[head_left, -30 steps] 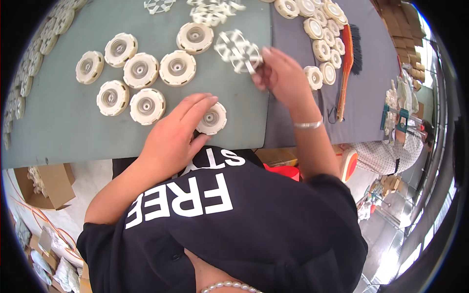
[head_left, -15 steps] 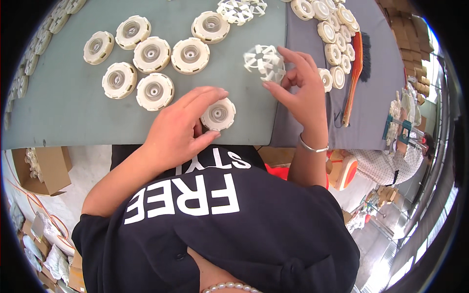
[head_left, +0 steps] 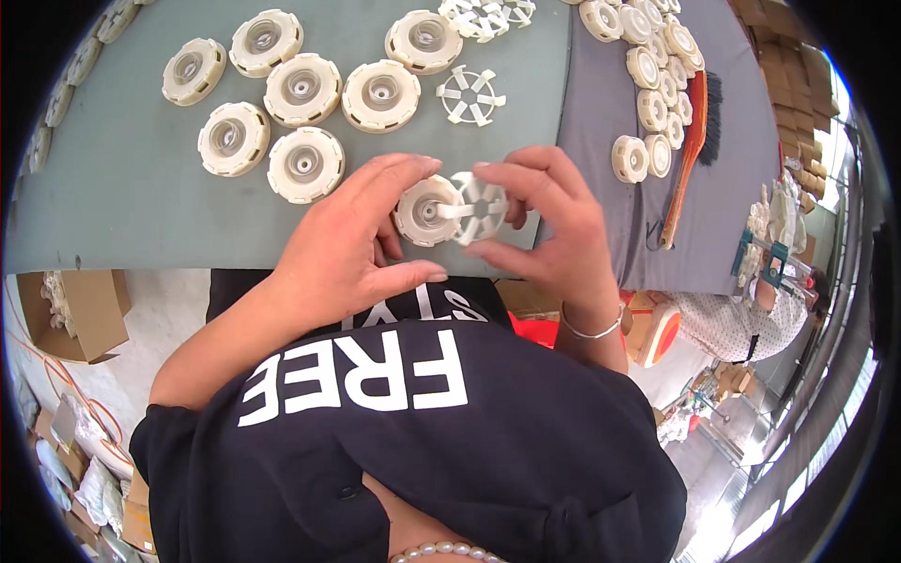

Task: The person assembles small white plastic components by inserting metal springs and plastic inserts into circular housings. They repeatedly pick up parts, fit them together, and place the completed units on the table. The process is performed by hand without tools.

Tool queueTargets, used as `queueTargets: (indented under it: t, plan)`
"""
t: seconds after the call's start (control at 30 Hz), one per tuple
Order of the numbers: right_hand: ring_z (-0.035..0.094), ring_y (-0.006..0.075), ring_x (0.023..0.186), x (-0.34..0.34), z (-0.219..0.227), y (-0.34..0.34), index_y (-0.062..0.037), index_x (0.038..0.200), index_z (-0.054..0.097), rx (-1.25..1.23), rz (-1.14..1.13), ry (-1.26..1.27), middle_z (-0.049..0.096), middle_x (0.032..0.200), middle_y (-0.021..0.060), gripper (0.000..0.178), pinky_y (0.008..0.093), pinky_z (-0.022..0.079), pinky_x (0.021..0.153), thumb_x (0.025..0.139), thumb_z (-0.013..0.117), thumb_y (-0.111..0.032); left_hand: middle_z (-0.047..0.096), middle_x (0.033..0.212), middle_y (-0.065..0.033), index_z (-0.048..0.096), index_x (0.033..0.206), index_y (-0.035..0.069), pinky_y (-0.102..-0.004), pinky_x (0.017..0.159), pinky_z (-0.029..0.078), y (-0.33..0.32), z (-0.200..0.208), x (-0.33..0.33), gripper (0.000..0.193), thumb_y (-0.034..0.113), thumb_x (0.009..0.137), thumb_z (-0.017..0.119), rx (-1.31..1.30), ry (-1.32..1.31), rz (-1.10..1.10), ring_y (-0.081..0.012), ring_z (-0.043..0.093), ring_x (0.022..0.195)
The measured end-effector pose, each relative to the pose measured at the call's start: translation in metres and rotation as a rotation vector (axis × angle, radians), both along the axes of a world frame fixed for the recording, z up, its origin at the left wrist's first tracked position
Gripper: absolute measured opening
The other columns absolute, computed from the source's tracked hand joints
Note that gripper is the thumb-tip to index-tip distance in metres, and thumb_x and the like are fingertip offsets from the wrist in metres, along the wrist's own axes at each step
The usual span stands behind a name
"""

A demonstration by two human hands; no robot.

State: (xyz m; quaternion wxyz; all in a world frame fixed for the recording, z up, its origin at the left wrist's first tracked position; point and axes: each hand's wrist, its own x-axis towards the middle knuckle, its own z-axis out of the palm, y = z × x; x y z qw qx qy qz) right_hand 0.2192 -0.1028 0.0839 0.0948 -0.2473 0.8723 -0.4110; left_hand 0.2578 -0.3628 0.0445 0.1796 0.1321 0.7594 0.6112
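Rings [head_left: 83, 64] in pale cream line the far left edge of the green desk [head_left: 141, 216], running off toward the rim of the view. Below that corner, an open cardboard box [head_left: 99, 319] stands on the floor with small pale pieces inside. Next along, seven larger discs [head_left: 303, 89] lie in a loose cluster on the desk, each with a notched rim and a clear cup in its middle. The left grip [head_left: 349, 225] comes next, thumb and fingers spread wide around the left side of a similar cream disc [head_left: 419, 216] near the desk's front edge; the thumb lies below the disc, and whether the hidden fingers touch its rim is hard to tell from above. Beneath, the black shirt [head_left: 563, 422] carries white capital lettering [head_left: 357, 380] in two lines, a smaller line above a much larger one, upside down in this view. Just right of the cream disc, its spokes partly overlapping it, is a white spoked wheel [head_left: 467, 209], pinched between thumb and fingers of the right grip [head_left: 554, 216]. A second spoked wheel [head_left: 464, 95] lies flat beyond them, with more wheels [head_left: 479, 17] heaped at the top. A silver bracelet [head_left: 593, 333] circles the right wrist. Farther right, a grey cloth [head_left: 591, 220] bears a group of smaller discs [head_left: 651, 111] beside a brush [head_left: 696, 122] with an orange-red handle and dark bristles. Stacked cartons [head_left: 798, 84] rise at the far right.
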Motion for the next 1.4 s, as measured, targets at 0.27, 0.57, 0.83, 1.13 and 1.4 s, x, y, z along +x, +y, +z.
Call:
queueTargets:
  t: [0.27,0.57,0.83,1.13,1.4]
  plan:
    - [0.072,0.0258,0.095,0.014,-0.010,-0.024,-0.0071,0.129,0.072,0.110,0.025,0.073,0.064,0.124,0.0104,0.057,0.0376,0.061,0.081,0.076,0.093,-0.013,0.055,0.151,-0.0130,0.049,0.156,0.006,-0.0277,0.070,0.059,-0.002,-0.006,0.001,0.067,0.007,0.094,0.074,0.036,-0.015,0.024,-0.0149,0.068,0.079]
    - [0.069,0.0238,0.095,0.017,-0.037,-0.030,-0.0072,0.130,0.073,0.026,-0.014,0.086,0.066,0.122,0.0090,0.061,0.0345,0.060,0.078,0.075,0.096,-0.017,0.057,0.149,-0.0123,0.050,0.157,0.007,-0.0290,0.072,0.057,0.002,-0.009,-0.002,0.066,-0.002,0.093,0.068,0.028,0.029,0.053,-0.0135,0.066,0.080]
    - [0.067,0.0172,0.087,-0.051,-0.020,-0.004,-0.0127,0.126,0.076,0.083,-0.046,0.209,0.069,0.122,0.0078,0.046,0.0316,0.057,0.073,0.084,0.090,-0.022,0.058,0.154,-0.0125,0.054,0.157,0.017,-0.0312,0.068,0.058,0.010,-0.003,-0.004,0.074,0.011,0.090,0.083,-0.162,0.261,0.070,-0.0172,0.066,0.073]
    - [0.069,0.0225,0.074,-0.043,-0.013,0.004,-0.0068,0.129,0.069,-0.049,-0.305,-0.294,0.076,0.091,0.0087,0.031,0.0306,0.053,0.068,0.102,0.071,-0.022,0.056,0.152,-0.0145,0.050,0.156,0.014,-0.0395,0.085,0.061,0.013,0.007,-0.044,0.069,0.007,0.093,0.076,-0.608,0.333,0.151,-0.0327,0.072,0.110]
    - [0.061,0.0181,0.068,-0.047,-0.021,0.010,-0.0074,0.137,0.067,0.429,-0.436,0.170,0.072,0.107,0.0073,0.047,0.0336,0.054,0.068,0.095,0.078,-0.027,0.057,0.150,-0.0151,0.050,0.156,0.013,-0.0351,0.075,0.060,0.019,-0.002,-0.026,0.071,-0.002,0.092,0.074,-0.238,0.208,0.199,-0.0246,0.070,0.081]
